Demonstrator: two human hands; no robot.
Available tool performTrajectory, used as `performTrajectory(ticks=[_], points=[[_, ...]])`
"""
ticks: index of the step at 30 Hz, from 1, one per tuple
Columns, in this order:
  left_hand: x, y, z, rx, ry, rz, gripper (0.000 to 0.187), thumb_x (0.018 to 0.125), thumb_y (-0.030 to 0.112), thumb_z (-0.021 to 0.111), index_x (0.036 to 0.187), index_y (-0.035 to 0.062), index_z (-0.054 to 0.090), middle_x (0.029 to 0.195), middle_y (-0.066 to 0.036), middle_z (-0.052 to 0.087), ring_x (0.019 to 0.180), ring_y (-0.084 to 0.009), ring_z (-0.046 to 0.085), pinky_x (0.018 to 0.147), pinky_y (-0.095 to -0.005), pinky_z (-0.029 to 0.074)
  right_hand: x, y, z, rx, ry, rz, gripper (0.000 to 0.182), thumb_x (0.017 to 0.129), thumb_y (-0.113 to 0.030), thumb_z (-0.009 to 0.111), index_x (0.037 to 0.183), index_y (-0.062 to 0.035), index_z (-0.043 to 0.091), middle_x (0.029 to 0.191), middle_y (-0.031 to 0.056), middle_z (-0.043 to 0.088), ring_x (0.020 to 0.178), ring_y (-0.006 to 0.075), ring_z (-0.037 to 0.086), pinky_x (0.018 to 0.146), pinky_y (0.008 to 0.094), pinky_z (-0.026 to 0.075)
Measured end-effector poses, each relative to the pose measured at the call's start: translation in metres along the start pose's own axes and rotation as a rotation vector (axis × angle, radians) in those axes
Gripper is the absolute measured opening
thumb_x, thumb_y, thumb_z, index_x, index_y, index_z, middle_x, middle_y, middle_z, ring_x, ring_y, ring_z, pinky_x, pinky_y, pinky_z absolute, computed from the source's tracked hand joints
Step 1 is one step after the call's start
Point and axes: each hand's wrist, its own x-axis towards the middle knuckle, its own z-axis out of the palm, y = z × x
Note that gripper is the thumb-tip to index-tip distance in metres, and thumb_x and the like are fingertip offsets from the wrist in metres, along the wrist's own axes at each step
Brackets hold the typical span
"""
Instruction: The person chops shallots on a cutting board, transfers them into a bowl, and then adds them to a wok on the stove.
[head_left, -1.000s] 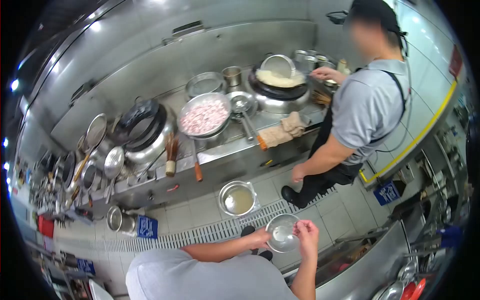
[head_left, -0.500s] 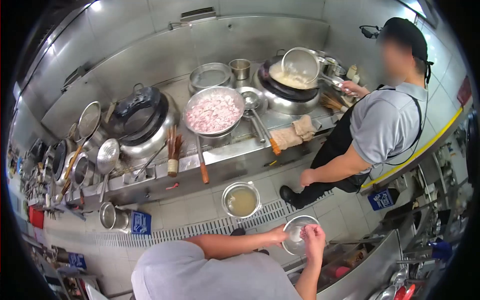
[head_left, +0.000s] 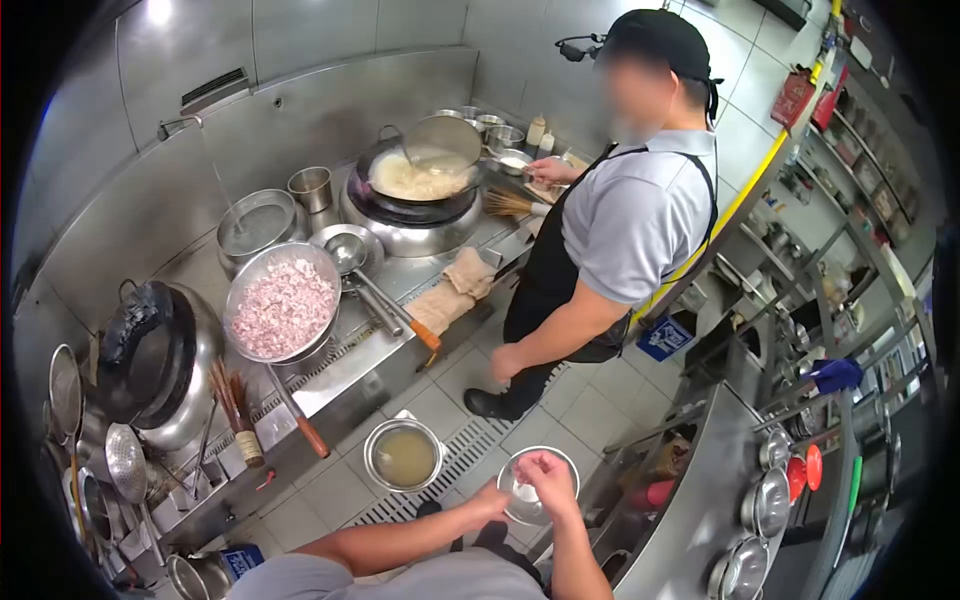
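Note:
My left hand (head_left: 489, 503) grips the left edge of a round, shiny bowl (head_left: 528, 515), its fingers closed at the rim. A little white stuff shows in the bowl, too small to name. Over the bowl hangs my right hand (head_left: 547, 477), fingers curled together; whatever may be in them is hidden. Just left of my hands, a metal pot (head_left: 404, 456) of cloudy yellowish liquid stands low, near the floor drain.
A co-worker (head_left: 640, 220) stands at the stove, holding a strainer (head_left: 443, 143) over a steaming wok (head_left: 400, 205). Chopped pinkish meat (head_left: 285, 307) fills a long-handled strainer on the counter. A steel counter (head_left: 690, 490) with metal bowls runs along my right.
My view has swung to the right, so the stove sits farther left. My left hand still holds the bowl, and my right hand stays above it. The co-worker's strainer is tipped lower over the wok.

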Motion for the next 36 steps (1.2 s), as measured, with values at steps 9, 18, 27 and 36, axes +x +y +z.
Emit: performTrajectory(ticks=[9,18,27,36], points=[[-0.020,0.000,-0.005,-0.027,-0.018,-0.075,0.051,0.090,0.002,0.047,0.141,0.0097,0.043,0.129,-0.012,0.057,0.115,-0.0291,0.062,0.088,-0.0503,0.059,-0.006,-0.007,0.021,-0.012,0.056,0.043,0.013,0.094,-0.011,0.066,0.099,0.0008,0.066,0.088,0.0055,0.069,0.080,0.0123,0.064,0.075,0.0277,0.053],[-0.032,0.000,-0.036,-0.183,0.059,0.046,0.054,0.090,-0.001,0.047,0.144,0.0063,0.041,0.130,-0.016,0.058,0.111,-0.0299,0.065,0.090,-0.0504,0.058,0.014,-0.003,0.033,-0.282,-0.040,-0.073,0.012,0.092,-0.010,0.068,0.098,-0.0002,0.067,0.086,0.0038,0.069,0.080,0.0125,0.064,0.074,0.0267,0.052],[-0.057,-0.030,-0.085,-0.370,0.361,0.120,0.051,0.093,0.005,0.051,0.143,0.0077,0.040,0.129,-0.013,0.057,0.110,-0.0249,0.064,0.086,-0.0447,0.060,0.033,-0.018,0.075,-0.098,-0.185,-0.039,0.010,0.095,-0.011,0.064,0.098,-0.0014,0.064,0.085,0.0050,0.067,0.073,0.0113,0.062,0.068,0.0264,0.051],[-0.135,-0.045,-0.098,-0.621,0.745,0.254,0.053,0.088,0.002,0.050,0.141,0.0083,0.041,0.126,-0.013,0.060,0.109,-0.0257,0.065,0.084,-0.0435,0.061,0.037,0.011,0.171,-0.268,-0.828,0.022,0.012,0.094,-0.010,0.066,0.101,0.0007,0.066,0.088,0.0033,0.067,0.080,0.0082,0.061,0.070,0.0241,0.049]])
